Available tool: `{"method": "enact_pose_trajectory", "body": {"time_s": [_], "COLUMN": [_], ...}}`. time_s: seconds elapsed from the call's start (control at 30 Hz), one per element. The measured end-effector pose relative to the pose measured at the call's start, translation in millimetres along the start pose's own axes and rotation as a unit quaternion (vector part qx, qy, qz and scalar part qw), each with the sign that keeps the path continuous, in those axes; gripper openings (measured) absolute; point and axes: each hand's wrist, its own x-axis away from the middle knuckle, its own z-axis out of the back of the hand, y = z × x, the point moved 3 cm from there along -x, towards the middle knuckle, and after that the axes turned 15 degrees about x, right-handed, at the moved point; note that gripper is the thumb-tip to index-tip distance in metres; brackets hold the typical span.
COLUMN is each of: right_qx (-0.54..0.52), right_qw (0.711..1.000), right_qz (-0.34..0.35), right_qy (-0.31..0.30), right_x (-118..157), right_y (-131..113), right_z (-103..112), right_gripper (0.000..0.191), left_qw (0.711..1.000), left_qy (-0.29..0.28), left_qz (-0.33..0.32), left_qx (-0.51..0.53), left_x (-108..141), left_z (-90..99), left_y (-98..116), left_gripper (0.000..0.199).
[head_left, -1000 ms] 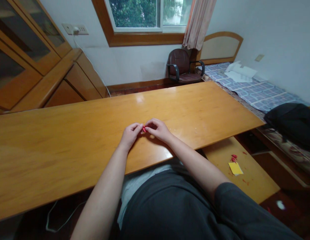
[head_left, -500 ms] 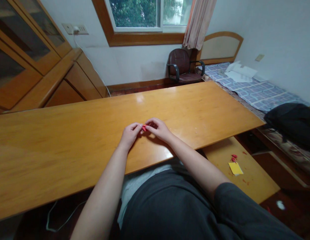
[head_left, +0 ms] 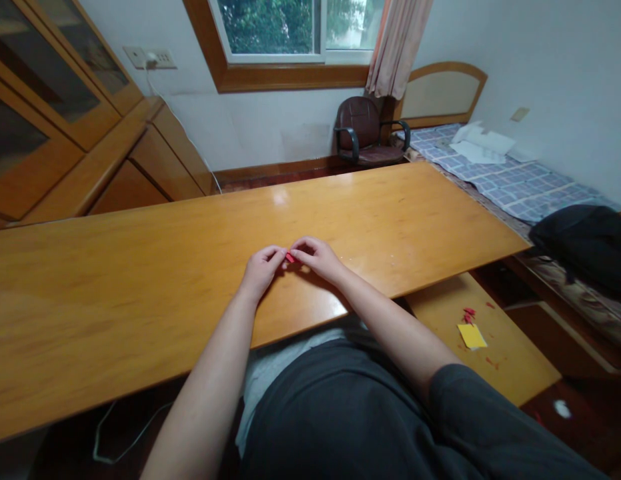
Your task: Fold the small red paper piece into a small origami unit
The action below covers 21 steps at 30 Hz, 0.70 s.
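A small red piece of folded paper (head_left: 290, 257) is pinched between my two hands, just above the wooden table (head_left: 190, 253). My left hand (head_left: 264, 268) grips its left side with thumb and forefinger. On the other side, my right hand (head_left: 317, 259) holds it with thumb and fingertips, the fingers curled. Fingers cover much of the paper, so its full shape is hidden.
Below the table at right, a lower board (head_left: 515, 360) carries a yellow paper square (head_left: 473, 337), red folded pieces (head_left: 469, 315) and small scraps. Beyond stand a brown armchair (head_left: 360, 130) and a bed with a black bag (head_left: 585, 243). A cabinet (head_left: 105, 167) is at left.
My right fingertips have shifted slightly on the red paper, and less of it shows open between my hands. Both hands stay in nearly the same place.
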Motion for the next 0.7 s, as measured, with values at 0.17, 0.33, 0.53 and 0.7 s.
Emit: {"method": "enact_pose_trajectory", "body": {"time_s": [0.17,0.33,0.53,0.7], "right_qx": [-0.024,-0.028,-0.098,-0.141], "right_qw": [1.000,1.000,0.994,0.988], "right_qz": [-0.009,-0.010,-0.051,-0.062], "right_qy": [-0.005,0.001,-0.008,-0.024], "right_x": [0.1,0.2,-1.5,-4.5], "right_y": [-1.3,-1.0,8.5,15.2], "right_z": [1.4,1.6,-4.5,-8.9], "right_gripper": [0.022,0.025,0.041,0.044], "left_qw": [1.000,1.000,1.000,1.000], "left_qy": [-0.004,-0.001,0.015,0.014], "left_qz": [0.010,0.011,-0.014,-0.022], "left_qx": [0.008,0.013,0.019,0.013], "left_x": [-0.8,-0.2,-1.2,-2.2], "left_z": [-0.3,-0.1,3.8,5.5], "left_y": [0.2,0.2,-3.3,-6.6], "left_gripper": [0.029,0.029,0.028,0.028]}}
